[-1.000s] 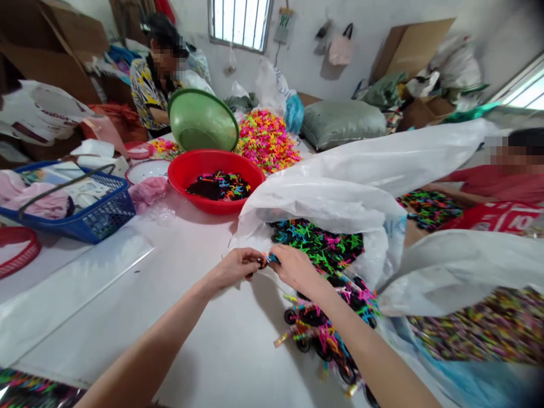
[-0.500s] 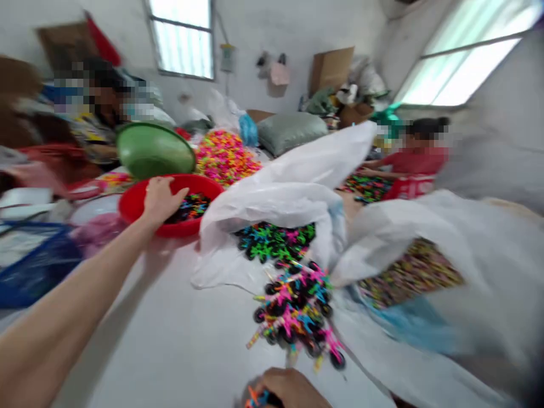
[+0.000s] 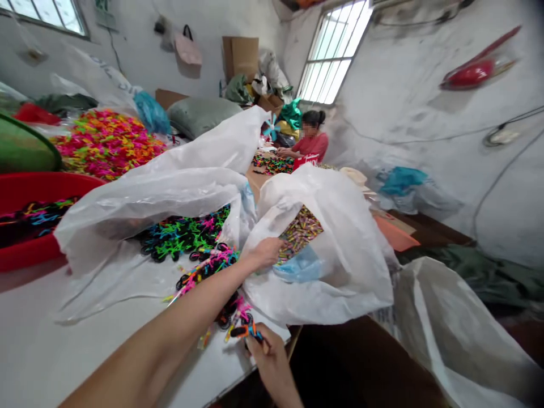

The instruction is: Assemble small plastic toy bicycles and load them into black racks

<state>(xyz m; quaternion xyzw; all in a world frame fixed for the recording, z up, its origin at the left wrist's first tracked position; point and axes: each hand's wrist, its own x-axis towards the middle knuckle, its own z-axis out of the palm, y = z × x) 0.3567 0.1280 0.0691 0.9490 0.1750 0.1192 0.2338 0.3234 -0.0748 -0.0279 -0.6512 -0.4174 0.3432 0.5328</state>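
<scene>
My left hand reaches to the mouth of a white sack of small striped pieces; its fingertips are hidden among them. Closed at the front table edge, my right hand holds a small orange, blue and black toy. Beside it, partly behind my left forearm, lies a pile of colourful toys with black wheels. Farther back, another white sack lies open with green, pink and black toys inside.
A red basin with dark pieces stands at the left, near a green basin. Behind are a heap of pink and yellow pieces and a grey sack. A person in red sits farther back. Another sack hangs at the right.
The view has swung right. My left hand has left the red basin and moved to the sack of striped pieces. My right hand still holds the toy, now more fully in view.
</scene>
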